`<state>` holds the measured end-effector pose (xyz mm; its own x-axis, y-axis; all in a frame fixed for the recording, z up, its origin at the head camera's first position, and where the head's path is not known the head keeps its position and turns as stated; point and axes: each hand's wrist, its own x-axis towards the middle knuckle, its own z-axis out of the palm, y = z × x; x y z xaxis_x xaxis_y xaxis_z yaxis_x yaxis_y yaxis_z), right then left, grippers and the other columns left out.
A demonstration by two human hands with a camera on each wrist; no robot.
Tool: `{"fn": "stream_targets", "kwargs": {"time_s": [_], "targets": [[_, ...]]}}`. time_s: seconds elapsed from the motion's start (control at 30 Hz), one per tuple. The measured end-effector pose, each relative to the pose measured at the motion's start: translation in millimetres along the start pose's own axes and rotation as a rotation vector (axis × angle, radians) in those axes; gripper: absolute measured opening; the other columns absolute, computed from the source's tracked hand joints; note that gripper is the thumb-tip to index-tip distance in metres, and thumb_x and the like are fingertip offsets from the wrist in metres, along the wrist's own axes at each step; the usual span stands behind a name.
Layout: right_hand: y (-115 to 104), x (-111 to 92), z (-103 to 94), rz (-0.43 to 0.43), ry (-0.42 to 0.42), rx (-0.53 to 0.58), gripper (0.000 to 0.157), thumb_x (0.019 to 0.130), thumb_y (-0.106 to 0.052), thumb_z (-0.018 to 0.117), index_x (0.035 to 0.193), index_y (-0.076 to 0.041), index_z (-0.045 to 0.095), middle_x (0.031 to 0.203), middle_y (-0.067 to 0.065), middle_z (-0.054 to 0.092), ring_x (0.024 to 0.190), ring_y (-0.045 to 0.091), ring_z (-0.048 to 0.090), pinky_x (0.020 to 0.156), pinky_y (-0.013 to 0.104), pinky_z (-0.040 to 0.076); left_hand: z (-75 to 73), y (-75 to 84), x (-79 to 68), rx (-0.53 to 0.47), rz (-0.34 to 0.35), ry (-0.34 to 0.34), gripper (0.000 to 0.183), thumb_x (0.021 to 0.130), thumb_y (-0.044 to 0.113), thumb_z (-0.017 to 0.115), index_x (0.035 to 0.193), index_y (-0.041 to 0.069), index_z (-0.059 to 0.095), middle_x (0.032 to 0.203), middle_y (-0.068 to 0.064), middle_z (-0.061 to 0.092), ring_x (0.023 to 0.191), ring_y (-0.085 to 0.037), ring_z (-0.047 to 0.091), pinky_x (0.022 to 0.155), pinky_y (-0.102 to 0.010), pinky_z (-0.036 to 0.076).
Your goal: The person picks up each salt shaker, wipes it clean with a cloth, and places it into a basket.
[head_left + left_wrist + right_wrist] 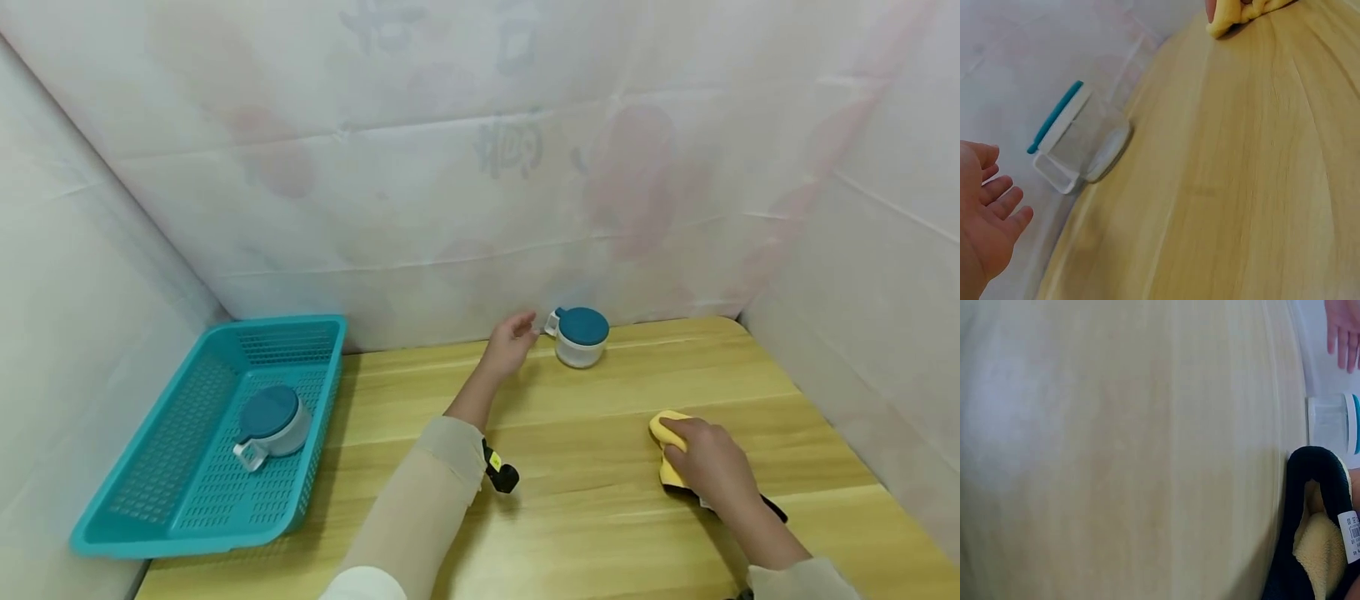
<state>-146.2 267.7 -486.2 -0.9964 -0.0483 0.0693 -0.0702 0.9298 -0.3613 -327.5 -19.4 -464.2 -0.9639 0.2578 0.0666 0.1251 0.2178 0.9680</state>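
Note:
Near the back edge of the table stands a clear jar with a teal lid and a white handle [581, 333], upright. Just left of its handle is my left hand [512, 343], fingers loosely bent and holding nothing; the left wrist view shows a gap between the fingers and the jar [1088, 134]. My right hand [712, 467] grips a yellow fleecy cloth [669, 429] on the right part of the table. The cloth has a black border [1297, 550] and a white printed label [1350, 534]. Part of it is hidden under the hand.
A teal plastic basket [339, 367] stands at the left of the wooden table [585, 533]. Inside it lies a similar lidded jar [272, 415], its handle toward the near left. White printed sheets [420, 192] hang close behind the table and along both sides.

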Motion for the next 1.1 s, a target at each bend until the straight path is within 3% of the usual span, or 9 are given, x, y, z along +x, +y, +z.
{"fn": "stream_targets", "kwargs": {"time_s": [0.17, 0.3, 0.43, 0.6, 0.83, 1.1], "targets": [[-4.4, -8.3, 0.6, 0.005, 0.002, -0.010, 0.041, 0.086, -0.011, 0.067, 0.126, -0.003, 0.065, 0.122, 0.031, 0.062, 0.086, 0.041, 0.064, 0.052, 0.038, 0.045, 6.3, -7.2, 0.4, -0.027, 0.000, -0.008, 0.042, 0.100, 0.008, 0.054, 0.141, 0.000, 0.050, 0.145, -0.014, 0.051, 0.135, -0.029, 0.048, 0.110, -0.038, 0.042], [-7.4, -13.0, 0.1, -0.012, 0.028, -0.033, 0.040, 0.085, -0.010, 0.068, 0.124, -0.003, 0.066, 0.119, 0.029, 0.064, 0.096, 0.048, 0.062, 0.053, 0.041, 0.048, 8.5, -8.7, 2.0, -0.018, -0.019, -0.009, 0.043, 0.101, 0.012, 0.054, 0.143, 0.005, 0.049, 0.148, -0.009, 0.050, 0.137, -0.027, 0.046, 0.110, -0.037, 0.042], [-12.3, -14.7, 0.1, -0.030, 0.049, -0.042, 0.040, 0.084, -0.010, 0.069, 0.124, -0.004, 0.067, 0.118, 0.027, 0.065, 0.096, 0.048, 0.062, 0.051, 0.038, 0.047, 7.8, -7.7, 4.6, -0.004, -0.022, -0.010, 0.044, 0.102, 0.014, 0.053, 0.145, 0.008, 0.047, 0.150, -0.006, 0.047, 0.138, -0.025, 0.045, 0.112, -0.037, 0.040], [-19.5, -21.7, 2.4, -0.019, 0.028, -0.038, 0.038, 0.084, -0.010, 0.069, 0.122, -0.005, 0.068, 0.116, 0.027, 0.066, 0.096, 0.048, 0.061, 0.049, 0.035, 0.044, 7.1, -9.7, 1.9, 0.010, -0.062, -0.060, 0.046, 0.101, 0.010, 0.053, 0.147, 0.010, 0.045, 0.151, -0.007, 0.046, 0.139, -0.026, 0.043, 0.112, -0.038, 0.040], [-21.8, -23.4, -0.2, -0.016, 0.027, -0.052, 0.039, 0.084, -0.010, 0.069, 0.123, -0.006, 0.068, 0.116, 0.027, 0.065, 0.097, 0.049, 0.060, 0.048, 0.040, 0.046, 8.0, -4.9, 0.8, -0.007, -0.060, -0.117, 0.052, 0.101, 0.009, 0.053, 0.151, 0.012, 0.039, 0.157, -0.005, 0.038, 0.145, -0.025, 0.035, 0.117, -0.038, 0.033], [-21.8, -22.6, -1.6, -0.025, 0.042, -0.052, 0.039, 0.084, -0.011, 0.071, 0.122, -0.006, 0.068, 0.116, 0.027, 0.065, 0.098, 0.049, 0.060, 0.050, 0.042, 0.049, 11.9, -4.8, 1.6, 0.016, -0.055, -0.090, 0.051, 0.101, 0.008, 0.053, 0.151, 0.013, 0.040, 0.155, -0.004, 0.040, 0.142, -0.025, 0.038, 0.114, -0.039, 0.037]]}}
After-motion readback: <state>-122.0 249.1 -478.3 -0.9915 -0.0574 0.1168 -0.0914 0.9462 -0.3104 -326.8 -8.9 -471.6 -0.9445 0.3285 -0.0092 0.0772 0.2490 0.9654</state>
